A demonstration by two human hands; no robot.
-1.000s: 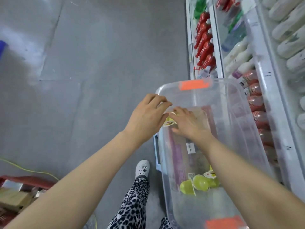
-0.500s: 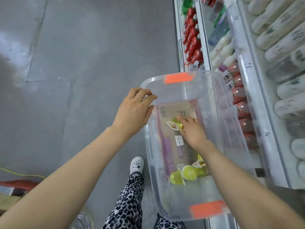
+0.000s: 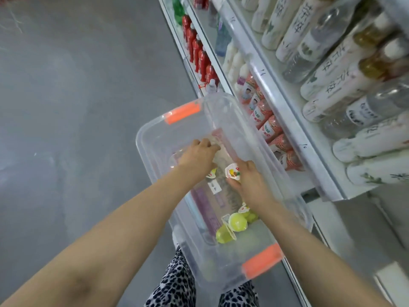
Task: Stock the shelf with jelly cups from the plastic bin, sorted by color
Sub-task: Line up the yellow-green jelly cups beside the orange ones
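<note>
The clear plastic bin with orange latches sits in front of me beside the shelf. My right hand is inside the bin, shut on a jelly cup with a white printed lid. My left hand is also inside, fingers curled down; another jelly cup peeks out from under its palm, and I cannot tell if it is gripped. Three green jelly cups lie together at the bin's near end.
The shelf on the right holds rows of red bottles, white bottles and pink-labelled bottles. Bare grey floor spreads to the left. My leg in leopard-print trousers is below the bin.
My left hand left the bin's rim and went down inside the bin. My right hand lifted a jelly cup off the bin floor. The view swung toward the shelf.
</note>
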